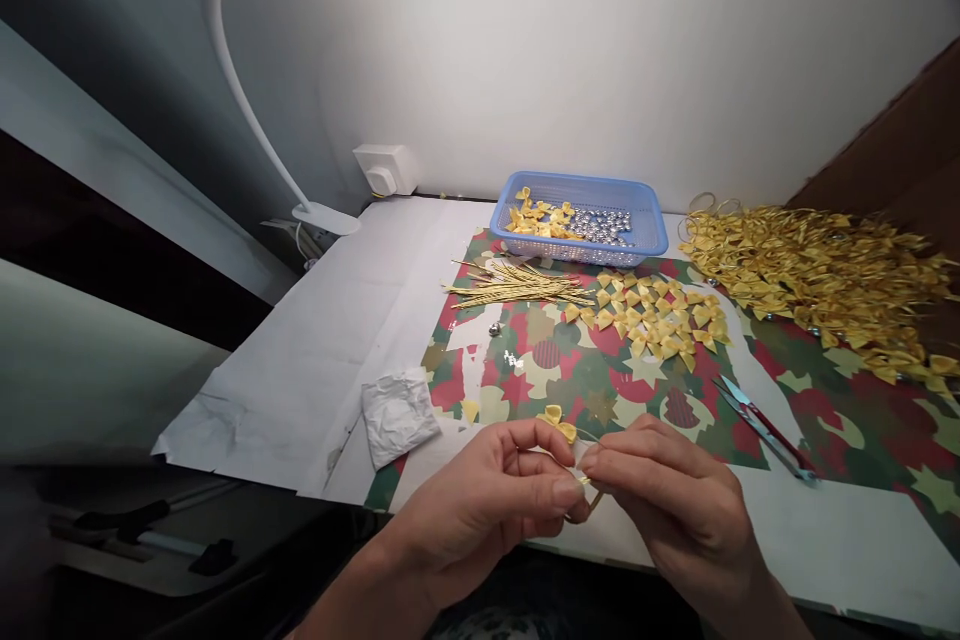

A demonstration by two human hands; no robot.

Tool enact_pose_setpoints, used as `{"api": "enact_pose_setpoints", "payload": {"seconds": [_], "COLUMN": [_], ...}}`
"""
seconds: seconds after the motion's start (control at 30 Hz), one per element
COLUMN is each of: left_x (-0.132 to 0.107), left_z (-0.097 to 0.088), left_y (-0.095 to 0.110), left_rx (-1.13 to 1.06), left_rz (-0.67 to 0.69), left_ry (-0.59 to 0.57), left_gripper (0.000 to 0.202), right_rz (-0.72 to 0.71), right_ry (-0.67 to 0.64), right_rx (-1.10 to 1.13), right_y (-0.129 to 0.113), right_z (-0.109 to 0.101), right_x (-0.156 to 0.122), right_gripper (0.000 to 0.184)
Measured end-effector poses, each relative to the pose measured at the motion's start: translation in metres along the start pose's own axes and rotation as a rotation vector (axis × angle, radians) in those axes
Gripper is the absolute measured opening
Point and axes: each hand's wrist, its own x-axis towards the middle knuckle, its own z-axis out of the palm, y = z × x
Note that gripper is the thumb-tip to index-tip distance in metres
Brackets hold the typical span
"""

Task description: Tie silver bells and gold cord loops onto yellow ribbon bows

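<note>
My left hand [502, 490] and my right hand [675, 490] meet at the table's front edge, fingertips almost touching. Both pinch a thin gold cord [598, 500], part of which hangs in a small loop below the fingertips. A yellow ribbon bow [556, 423] shows just above my left index finger, and the cord curves from it towards my right fingers. The exact grip point is hidden behind the fingers. Farther off lie a bundle of gold cords [517, 286] and rows of yellow bows [652, 312]. A single silver bell [494, 328] rests left of them.
At the back stands a blue basket [652, 205] holding bows and silver bells. A big heap of finished-looking bows on cords [825, 270] covers the right. Red-handled scissors [772, 430] lie right of my hands, crumpled white paper [400, 415] to the left. A lamp [240, 100] arches at left.
</note>
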Motion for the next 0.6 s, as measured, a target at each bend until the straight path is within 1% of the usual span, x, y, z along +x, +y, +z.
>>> {"api": "enact_pose_setpoints", "payload": {"seconds": [0.07, 0.17, 0.27, 0.33, 0.4, 0.43, 0.53, 0.6], "left_x": [-0.002, -0.005, -0.007, -0.007, -0.006, -0.006, -0.008, -0.008], "left_z": [0.0, 0.002, 0.006, 0.009, 0.013, 0.014, 0.014, 0.014], "left_y": [0.001, 0.001, -0.001, -0.003, -0.005, -0.005, -0.006, -0.006], "left_rx": [-0.01, 0.031, 0.185, 0.341, 0.521, 0.61, 0.834, 0.875], "left_rz": [-0.003, 0.026, 0.139, 0.248, 0.339, 0.37, 0.422, 0.425], "left_ry": [0.001, -0.003, 0.004, 0.062, 0.154, 0.203, 0.29, 0.291], "left_gripper": [0.018, 0.017, 0.027, 0.022, 0.01, 0.009, 0.012, 0.013], "right_rz": [0.0, 0.071, 0.133, 0.155, 0.177, 0.186, 0.191, 0.193], "right_ry": [-0.011, -0.015, -0.02, -0.04, -0.053, -0.054, -0.064, -0.086], "right_rx": [-0.04, -0.08, -0.103, -0.101, -0.112, -0.126, -0.176, -0.193], "right_y": [-0.002, -0.007, -0.011, -0.014, -0.015, -0.015, -0.015, -0.015], "right_z": [0.001, 0.002, 0.002, 0.002, 0.002, 0.003, 0.004, 0.005], "right_x": [0.001, 0.0, 0.0, -0.001, -0.001, -0.001, -0.001, -0.001], "right_gripper": [0.028, 0.024, 0.021, 0.02, 0.019, 0.02, 0.019, 0.019]}}
